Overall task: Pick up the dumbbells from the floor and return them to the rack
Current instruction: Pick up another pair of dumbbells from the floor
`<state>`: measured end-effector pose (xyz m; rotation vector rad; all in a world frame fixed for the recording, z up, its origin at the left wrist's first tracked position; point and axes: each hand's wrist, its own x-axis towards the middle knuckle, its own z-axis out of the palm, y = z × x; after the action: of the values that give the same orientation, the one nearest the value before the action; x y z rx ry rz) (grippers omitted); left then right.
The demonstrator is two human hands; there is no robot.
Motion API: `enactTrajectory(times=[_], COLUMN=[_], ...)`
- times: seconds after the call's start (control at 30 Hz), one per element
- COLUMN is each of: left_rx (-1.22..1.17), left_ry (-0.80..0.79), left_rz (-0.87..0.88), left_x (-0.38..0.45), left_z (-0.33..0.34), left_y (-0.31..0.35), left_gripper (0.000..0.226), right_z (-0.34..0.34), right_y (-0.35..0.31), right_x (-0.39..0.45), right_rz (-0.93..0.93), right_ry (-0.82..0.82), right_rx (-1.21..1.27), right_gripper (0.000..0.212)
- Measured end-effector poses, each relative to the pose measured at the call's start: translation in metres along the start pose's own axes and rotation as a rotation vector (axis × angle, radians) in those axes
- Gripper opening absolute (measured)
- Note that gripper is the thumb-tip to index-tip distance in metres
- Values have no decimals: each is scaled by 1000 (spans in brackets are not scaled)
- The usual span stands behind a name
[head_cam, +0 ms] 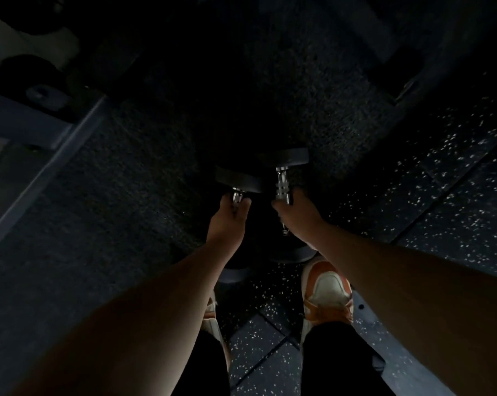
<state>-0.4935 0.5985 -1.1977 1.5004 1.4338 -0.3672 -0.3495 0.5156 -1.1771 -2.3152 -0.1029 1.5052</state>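
Observation:
Two dumbbells with black heads and chrome handles lie side by side, lengthwise away from me, just ahead of my feet. My left hand [228, 221] is wrapped around the handle of the left dumbbell [238, 181], whose near head is mostly hidden under my forearm. My right hand [294, 212] is closed on the handle of the right dumbbell [291, 158], with the chrome grip showing above my fingers. Whether the dumbbells touch the floor or hang just above it is too dark to tell.
A dark carpet mat [298, 95] lies ahead, bordered by speckled rubber floor tiles [455, 195] on the right. A blue metal frame [47, 132] with dark weights above it runs along the left. My orange-and-white shoes [327, 287] stand just behind the dumbbells.

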Motion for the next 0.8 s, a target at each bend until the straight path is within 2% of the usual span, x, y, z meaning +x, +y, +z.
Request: enactTrajectory(times=[0.13, 0.27, 0.4, 0.5, 0.6, 0.8], left_rx=[-67, -65, -98, -132, -181, -220], left_ry=[36, 134, 226, 208, 141, 210], left_rz=[30, 31, 9, 15, 20, 4], left_x=[-1, -5, -4, 4, 7, 1], left_z=[3, -2, -9, -11, -11, -11], left_y=[-6, -7, -15, -20, -24, -16], left_gripper=[45, 37, 36, 33, 29, 24], right_z=[7, 8, 13, 20, 26, 22], right_y=[-4, -2, 2, 5, 8, 11], right_x=[6, 8, 14, 19, 23, 23], right_rz=[-56, -62, -92, -100, -105, -128], right_ry=[30, 39, 74, 120, 163, 205], right_rx=[14, 52, 74, 97, 101, 105], right_gripper=[35, 45, 43, 46, 39, 30])
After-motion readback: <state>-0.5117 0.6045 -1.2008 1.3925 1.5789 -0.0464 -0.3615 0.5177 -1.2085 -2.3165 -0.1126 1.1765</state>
